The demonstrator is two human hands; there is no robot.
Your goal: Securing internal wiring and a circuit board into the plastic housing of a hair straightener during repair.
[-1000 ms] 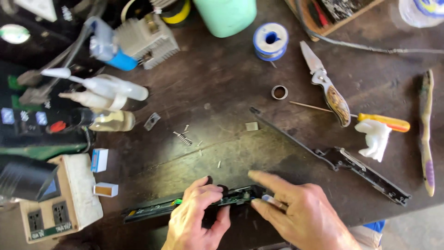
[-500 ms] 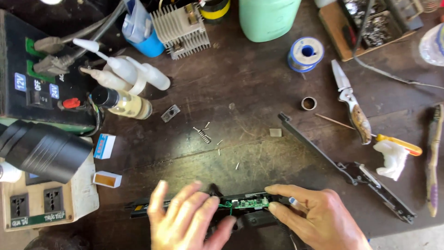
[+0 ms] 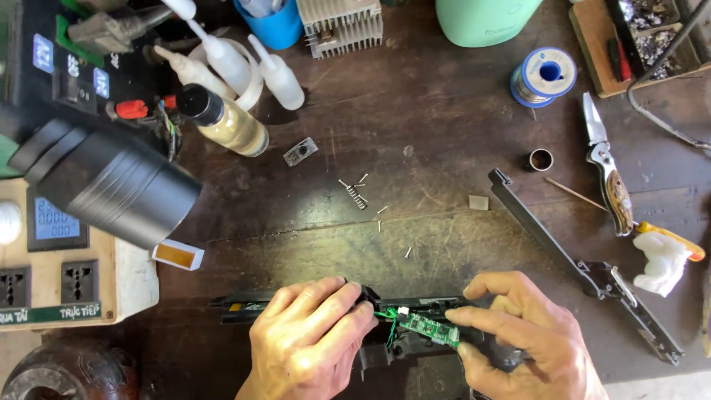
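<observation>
Both hands work at the near edge of the dark workbench, closed on a long black plastic housing that lies left to right in front of the person. Fingers of the left hand curl down over the middle of the housing and pin it to the bench, while the right hand pinches a small green circuit board between thumb and forefinger, the board tilted up out of the shell. Thin green wires run from the board's left end under the left fingertips. Doing this well probably means keeping the left hand's hold firm so the shell cannot twist, and moving the board gently and only as far as the wires allow, since a hard pull could tear them from their joints. Loose screws and a small spring lie just beyond on the bench, so the forearms should stay clear of them. Farther right lie a second long black housing strip and a folding knife.
</observation>
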